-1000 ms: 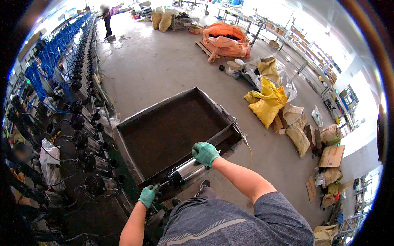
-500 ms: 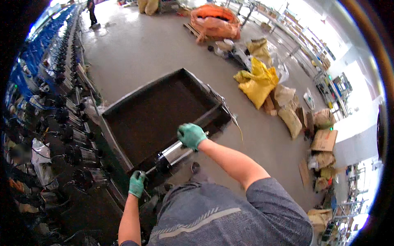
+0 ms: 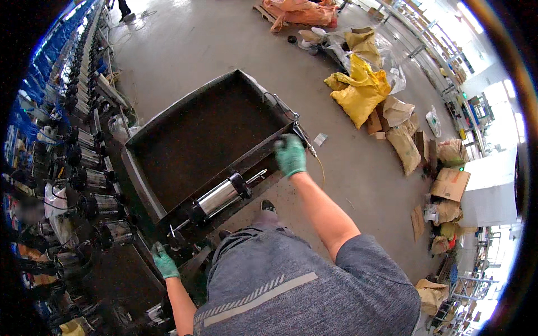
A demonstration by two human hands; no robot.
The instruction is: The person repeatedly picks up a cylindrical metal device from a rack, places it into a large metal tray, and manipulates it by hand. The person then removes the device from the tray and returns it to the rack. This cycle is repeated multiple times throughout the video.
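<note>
A large dark metal tray cart (image 3: 168,120) stands on the concrete floor in front of me, its inside bare. A shiny metal cylinder (image 3: 219,196) is mounted along its near wall. My right hand (image 3: 290,154), in a green glove, grips the tray's near right corner rim. My left hand (image 3: 165,261), also green-gloved, rests on the dark frame at the tray's near left corner, fingers curled on it.
A long row of spinning machines with bobbins (image 3: 84,140) runs along the left. Yellow sacks (image 3: 358,89), brown bags (image 3: 406,145) and cardboard boxes (image 3: 451,183) lie on the floor at right. An orange heap (image 3: 300,11) sits far back. A distant person (image 3: 120,7) stands at top.
My right hand slid from the cylinder area along the near wall to the tray's right corner. The tray sits closer and larger in view.
</note>
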